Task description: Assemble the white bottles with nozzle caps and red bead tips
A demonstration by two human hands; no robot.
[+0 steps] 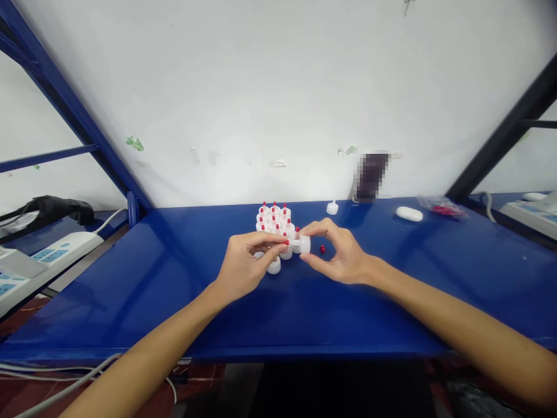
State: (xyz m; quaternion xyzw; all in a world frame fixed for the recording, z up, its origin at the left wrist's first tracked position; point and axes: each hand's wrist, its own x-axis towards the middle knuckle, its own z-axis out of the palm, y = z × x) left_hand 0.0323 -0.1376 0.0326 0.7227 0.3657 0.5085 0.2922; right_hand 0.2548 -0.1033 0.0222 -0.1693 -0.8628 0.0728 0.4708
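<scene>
Between my two hands a white nozzle cap (pixel 305 244) lies sideways, its spout pointing left. My right hand (pixel 343 254) pinches its wide base between thumb and fingers. At the spout's end my left hand (pixel 248 258) pinches a small red tip cap (pixel 286 242); whether the tip is fully seated I cannot tell. Behind the hands stands a cluster of white nozzle caps (pixel 274 219) with red tips, upright and close together. One white cap (pixel 274 266) shows just under my left fingers. Loose red tips (pixel 322 249) lie beside my right hand.
Toward the wall stands a lone white nozzle cap (pixel 332 208) without a red tip. A phone (pixel 371 177) leans on the wall. Further right are a white oval case (pixel 409 214) and a clear bag of red tips (pixel 444 208). Power strips (pixel 52 255) flank the blue table (pixel 174 325).
</scene>
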